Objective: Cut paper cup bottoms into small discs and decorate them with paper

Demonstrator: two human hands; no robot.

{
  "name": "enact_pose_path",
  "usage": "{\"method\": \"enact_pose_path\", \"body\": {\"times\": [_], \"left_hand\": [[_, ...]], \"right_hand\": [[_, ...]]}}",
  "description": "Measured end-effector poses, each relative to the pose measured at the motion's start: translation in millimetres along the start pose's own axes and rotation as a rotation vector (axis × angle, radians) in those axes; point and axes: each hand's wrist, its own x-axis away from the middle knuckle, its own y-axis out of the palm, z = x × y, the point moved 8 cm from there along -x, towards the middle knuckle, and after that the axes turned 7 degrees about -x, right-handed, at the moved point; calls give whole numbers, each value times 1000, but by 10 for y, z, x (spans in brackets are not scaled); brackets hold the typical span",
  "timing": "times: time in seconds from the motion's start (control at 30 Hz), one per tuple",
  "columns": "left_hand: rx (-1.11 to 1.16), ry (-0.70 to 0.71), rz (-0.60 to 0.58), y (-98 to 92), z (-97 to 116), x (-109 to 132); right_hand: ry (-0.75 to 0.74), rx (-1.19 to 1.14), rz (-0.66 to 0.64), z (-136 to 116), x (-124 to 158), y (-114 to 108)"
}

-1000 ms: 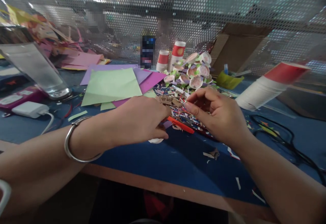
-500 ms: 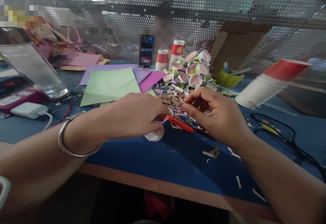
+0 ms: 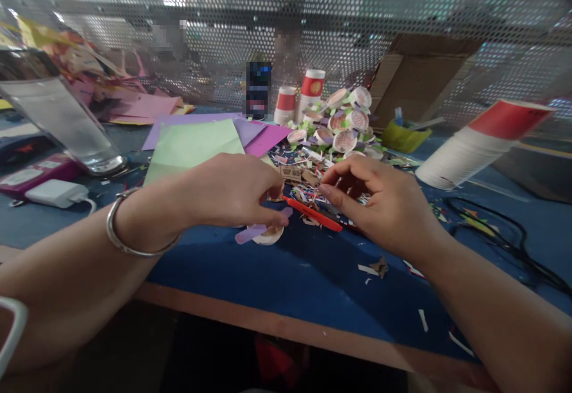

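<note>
My left hand, a bangle on its wrist, is closed over a cut paper cup bottom just above the blue table. The thumb presses where a purple paper strip crosses the cup bottom; the other fingertips are partly hidden. My right hand hovers to the right with fingers loosely curled and thumb apart from them, and nothing shows in it. Between the hands lies a red-handled tool, partly among paper scraps. Behind stands a heap of cup bottoms with green and purple strips.
Green paper and purple sheets lie behind my left hand. A tall glass of water and a white charger are at left. Stacked paper cups, a black cable and a yellow-green holder are at right.
The cup bottom has tilted under my left hand, and more of the purple strip now shows to the left of the thumb. My right hand has hardly moved.
</note>
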Motion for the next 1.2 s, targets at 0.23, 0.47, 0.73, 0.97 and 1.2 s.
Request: {"method": "enact_pose_path", "body": {"times": [0.23,0.47,0.73,0.97,1.2], "left_hand": [[-138,20,-69,124,90,58],[-81,82,2,13,123,44],[116,186,228,-132,203,-5],[305,220,373,-149,219,-43],[332,205,419,-130,222,-44]], "right_hand": [[-29,27,-10,-32,3,9],[-44,20,-22,-51,3,19],[-191,32,42,-222,38,-27],[-297,83,40,-322,78,-34],[-289,93,-5,-286,68,34]]}}
